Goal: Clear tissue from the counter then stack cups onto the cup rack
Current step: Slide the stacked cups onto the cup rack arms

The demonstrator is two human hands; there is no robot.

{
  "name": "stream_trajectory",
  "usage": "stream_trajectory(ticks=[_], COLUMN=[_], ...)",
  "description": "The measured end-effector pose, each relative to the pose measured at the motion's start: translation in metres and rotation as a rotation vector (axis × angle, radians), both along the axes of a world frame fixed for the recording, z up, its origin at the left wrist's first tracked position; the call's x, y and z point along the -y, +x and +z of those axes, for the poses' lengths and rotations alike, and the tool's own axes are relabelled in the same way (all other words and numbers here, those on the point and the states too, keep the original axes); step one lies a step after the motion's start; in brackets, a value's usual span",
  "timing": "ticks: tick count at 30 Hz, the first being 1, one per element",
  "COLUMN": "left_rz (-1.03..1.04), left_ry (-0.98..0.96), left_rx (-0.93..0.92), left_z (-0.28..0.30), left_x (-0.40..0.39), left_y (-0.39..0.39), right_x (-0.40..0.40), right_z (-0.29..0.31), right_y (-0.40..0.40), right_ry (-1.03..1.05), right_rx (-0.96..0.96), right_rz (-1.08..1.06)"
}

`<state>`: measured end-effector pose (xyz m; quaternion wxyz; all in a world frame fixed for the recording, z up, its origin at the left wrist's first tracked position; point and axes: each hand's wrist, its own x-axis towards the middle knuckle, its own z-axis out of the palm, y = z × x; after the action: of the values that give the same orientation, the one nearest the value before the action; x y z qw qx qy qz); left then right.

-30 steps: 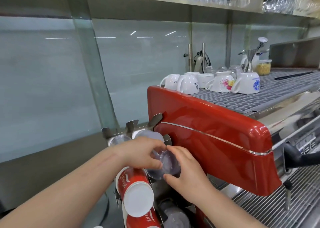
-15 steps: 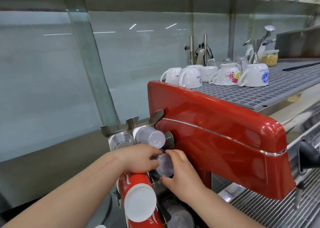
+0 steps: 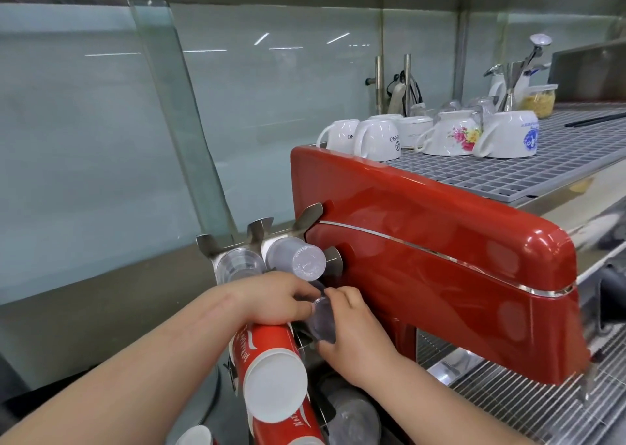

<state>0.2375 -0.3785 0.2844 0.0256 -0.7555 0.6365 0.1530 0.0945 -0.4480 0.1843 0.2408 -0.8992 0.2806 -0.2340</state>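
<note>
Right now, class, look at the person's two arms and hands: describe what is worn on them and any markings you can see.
Both forearms are bare up to the frame edge: no sleeves show. The left hand and right hand wear no gloves, and no rings, watch or bracelet are visible. The left forearm has a faint line-like mark near the wrist. Fingernails look short and unpainted where they show.

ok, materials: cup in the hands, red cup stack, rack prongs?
Cup in the hands: clear plastic, likely thin; fingers show through it.
Red cup stack: looks like paper, printed red wall, matte white base.
Rack prongs: brushed metal, probably stainless; dull grey sheen, bent flat strip.
</note>
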Motion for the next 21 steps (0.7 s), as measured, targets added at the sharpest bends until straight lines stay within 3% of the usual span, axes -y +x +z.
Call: stream_trajectory(ticks=[11,17,21], left_rz=[-0.050,-0.054,-0.023], left_ry=[0.089,0.136,0.110], left_rx=[0.154,0.295,0.326], left_z=[0.020,0.051,0.077], left_x=[-0.010,-0.030,-0.053], left_y=[-0.019,-0.029,-0.032], right_x=[-0.015,-0.031,-0.045], right_z=[0.036,0.097,0.136], right_y=[-0.012,-0.016,-0.019], right_ry=[-0.059,-0.237,-0.298], right_rx=[-0.288,-0.617,-0.735], right_rz=[-0.036,0.046,0.080])
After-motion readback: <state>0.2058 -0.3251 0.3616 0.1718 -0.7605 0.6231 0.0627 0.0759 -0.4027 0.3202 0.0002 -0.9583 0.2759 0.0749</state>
